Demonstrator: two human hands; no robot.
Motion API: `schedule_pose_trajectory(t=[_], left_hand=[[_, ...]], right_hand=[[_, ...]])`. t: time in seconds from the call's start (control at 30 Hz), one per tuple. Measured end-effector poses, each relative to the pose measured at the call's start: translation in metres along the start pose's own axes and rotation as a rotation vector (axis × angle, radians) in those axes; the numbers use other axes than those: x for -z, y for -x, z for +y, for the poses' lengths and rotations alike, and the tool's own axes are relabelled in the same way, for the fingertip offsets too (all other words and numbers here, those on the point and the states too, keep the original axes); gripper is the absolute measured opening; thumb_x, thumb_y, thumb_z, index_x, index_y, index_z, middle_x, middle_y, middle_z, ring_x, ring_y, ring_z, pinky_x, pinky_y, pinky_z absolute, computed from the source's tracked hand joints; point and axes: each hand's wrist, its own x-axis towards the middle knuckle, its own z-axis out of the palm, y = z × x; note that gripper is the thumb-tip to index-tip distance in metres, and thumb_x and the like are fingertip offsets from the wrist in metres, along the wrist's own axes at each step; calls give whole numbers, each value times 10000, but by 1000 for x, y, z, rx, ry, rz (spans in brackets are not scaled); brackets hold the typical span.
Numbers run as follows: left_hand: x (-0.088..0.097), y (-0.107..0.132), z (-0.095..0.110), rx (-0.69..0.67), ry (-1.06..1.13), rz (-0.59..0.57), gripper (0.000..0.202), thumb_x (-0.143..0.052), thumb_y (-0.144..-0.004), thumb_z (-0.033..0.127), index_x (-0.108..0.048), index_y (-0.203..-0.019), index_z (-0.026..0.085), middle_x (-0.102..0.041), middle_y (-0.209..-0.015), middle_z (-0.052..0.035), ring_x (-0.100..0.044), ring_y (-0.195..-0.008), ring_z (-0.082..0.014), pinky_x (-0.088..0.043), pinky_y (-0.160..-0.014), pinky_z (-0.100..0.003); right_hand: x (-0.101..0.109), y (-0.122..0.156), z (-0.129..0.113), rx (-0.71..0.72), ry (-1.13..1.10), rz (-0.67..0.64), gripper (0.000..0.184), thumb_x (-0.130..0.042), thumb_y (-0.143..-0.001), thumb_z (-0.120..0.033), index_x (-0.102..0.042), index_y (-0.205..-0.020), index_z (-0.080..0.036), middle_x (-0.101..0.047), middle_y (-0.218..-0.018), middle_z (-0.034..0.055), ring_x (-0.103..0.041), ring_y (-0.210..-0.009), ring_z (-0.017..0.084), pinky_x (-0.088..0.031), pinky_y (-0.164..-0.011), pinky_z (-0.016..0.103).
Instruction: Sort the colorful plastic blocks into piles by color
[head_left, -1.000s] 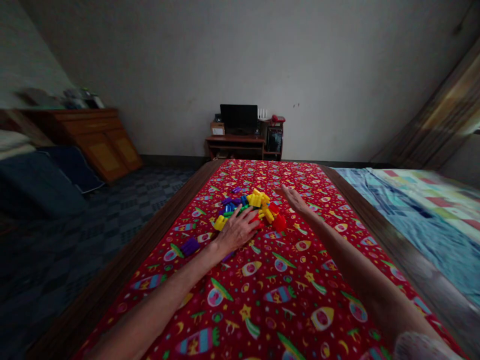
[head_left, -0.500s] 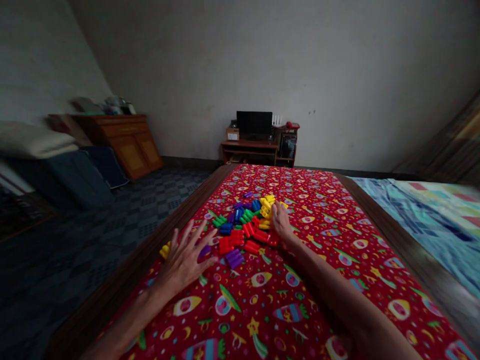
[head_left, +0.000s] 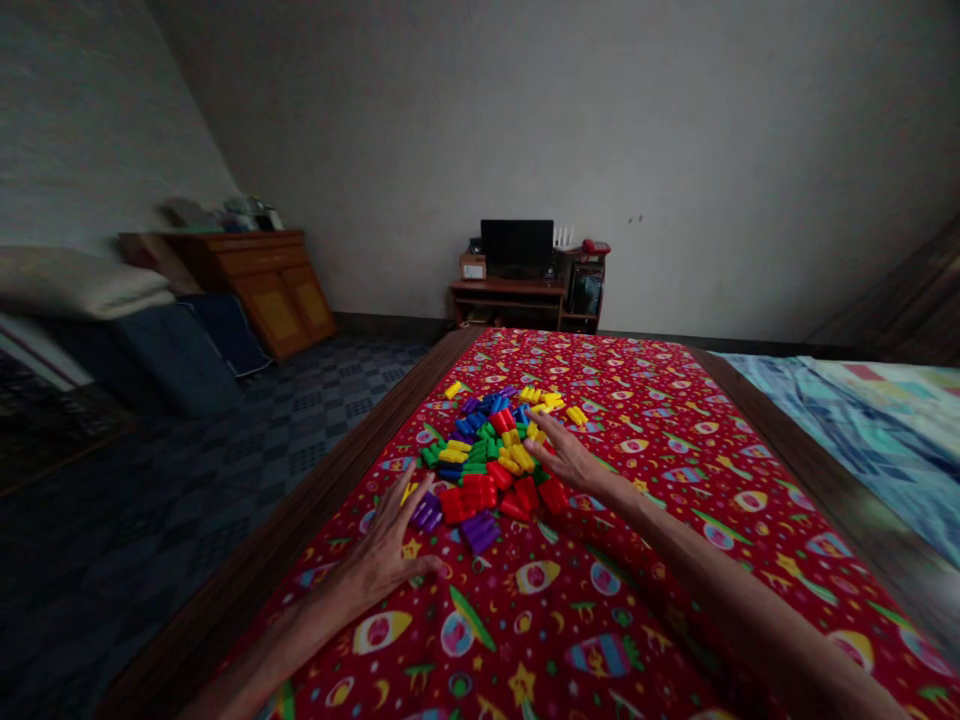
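Note:
A heap of plastic toy blocks (head_left: 495,455) in red, yellow, green, blue and purple lies on a red patterned cloth (head_left: 645,560) that covers a long table. My left hand (head_left: 386,555) lies flat on the cloth with fingers spread, its fingertips against a purple block (head_left: 427,513) at the heap's near left edge. My right hand (head_left: 566,458) rests open at the heap's right side, fingers stretched toward the yellow blocks (head_left: 517,458). Neither hand holds anything.
The table's wooden edge (head_left: 330,490) runs along the left, with dark checkered floor beyond. A bed with a blue and pastel sheet (head_left: 870,430) lies to the right. A small desk with a monitor (head_left: 517,270) stands at the far wall, a wooden cabinet (head_left: 259,290) at left.
The blocks have spread out into a wider heap nearer to me. My left hand moved slightly right against a purple block, and my right hand opened flat at the heap's right side.

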Motion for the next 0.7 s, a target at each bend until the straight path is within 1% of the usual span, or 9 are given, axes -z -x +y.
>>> schedule_pose_trajectory(t=[0.07,0.13,0.2,0.3,0.37,0.43,0.5,0.6,0.7], left_hand=[[-8,-21,15,-100,-9,-4,1070,-644,-660,737,-191,-1522,295,-133,-1596,-155,-176,-1435,-414,-288,-1102,-582],[-17,-47,26,-161,-8,11,1068,-718,-613,697,-273,-1499,301,-180,-1583,-150,-206,-1419,-422,-272,-1101,-604],[-25,-75,32,-176,9,0,977,-764,-613,625,-383,-1451,296,-285,-1543,-143,-301,-1377,-396,-317,-1092,-569],[-31,-112,34,-152,67,63,719,-745,-698,481,-535,-1338,232,-481,-1401,-144,-467,-1252,-338,-405,-1049,-500],[-29,-135,32,-111,152,146,470,-635,-805,385,-604,-1237,201,-580,-1275,-125,-551,-1152,-279,-460,-999,-441],[-22,-156,30,-62,226,235,340,-534,-865,340,-636,-1149,183,-634,-1165,-107,-595,-1066,-242,-492,-947,-402],[-12,-175,24,-27,253,295,346,-509,-875,359,-629,-1136,166,-647,-1130,-105,-611,-1018,-231,-502,-914,-387],[0,-198,7,8,239,321,385,-506,-869,401,-623,-1140,154,-644,-1162,-115,-602,-1055,-237,-467,-962,-390],[0,-212,-15,129,252,277,404,-448,-895,431,-621,-1140,160,-619,-1253,-123,-522,-1220,-255,-355,-1079,-417]], right_hand=[[-7,22,7,82,129,-135,858,-618,-758,-641,-385,-1470,-222,-301,-1540,169,-245,-1426,357,-289,-1112,526],[-18,31,12,146,235,-193,945,-720,-684,-592,-360,-1482,-236,-255,-1556,179,-204,-1431,385,-277,-1106,555],[-28,24,16,161,298,-152,861,-727,-712,-502,-396,-1462,-241,-299,-1537,181,-259,-1407,388,-298,-1087,564],[-29,-9,18,77,308,-4,650,-681,-764,-366,-517,-1374,-212,-480,-1417,177,-440,-1291,363,-373,-1035,519],[-21,-36,17,-58,241,61,550,-652,-780,-345,-581,-1304,-191,-631,-1233,151,-569,-1139,330,-439,-965,470],[-7,-61,16,-170,123,82,491,-637,-794,-389,-622,-1244,-192,-705,-1065,102,-638,-998,290,-483,-895,425],[11,-79,18,-184,-4,104,487,-623,-807,-453,-631,-1223,-199,-714,-1051,79,-653,-977,269,-495,-877,401],[39,-87,33,-162,-92,166,479,-556,-859,-485,-624,-1222,-181,-692,-1139,108,-646,-1046,266,-496,-895,387],[51,-79,54,-332,38,236,450,-480,-912,-456,-621,-1215,-154,-684,-1141,155,-623,-1100,307,-470,-939,446]])
